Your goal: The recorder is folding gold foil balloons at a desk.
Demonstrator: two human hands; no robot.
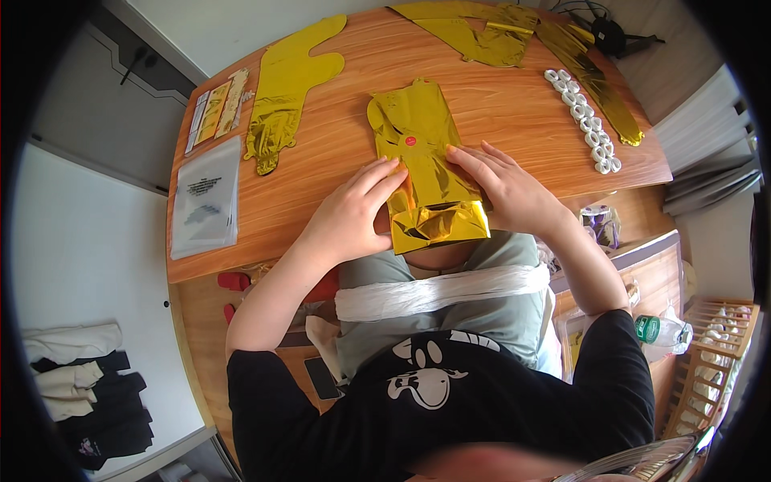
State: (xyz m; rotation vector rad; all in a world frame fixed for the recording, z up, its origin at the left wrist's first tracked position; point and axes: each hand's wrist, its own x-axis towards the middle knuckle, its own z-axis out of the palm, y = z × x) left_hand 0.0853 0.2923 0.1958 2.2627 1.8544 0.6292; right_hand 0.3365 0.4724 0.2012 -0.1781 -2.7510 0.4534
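A flat, uninflated gold foil balloon (418, 112) lies in front of me at the table's near edge, with a small red round sticker on it. Its near end is folded over, creased, and reaches past the table edge above my lap. My left hand (349, 205) rests along the balloon's left side, fingers stretched onto the foil and thumb lower down by the fold. On the right side, my right hand (510, 189) lies with fingers extended, the fingertips touching the foil's edge. Neither hand is closed around the balloon; what lies under the palms is hidden.
More flat gold foil balloons (281, 88) lie at the far left, far right (498, 36) and right edge (594, 88). Clear plastic bags (205, 201) and printed cards (217, 111) sit at left. Small white ribbon rolls (586, 120) stand in rows at right. White wrapping (442, 291) crosses my lap.
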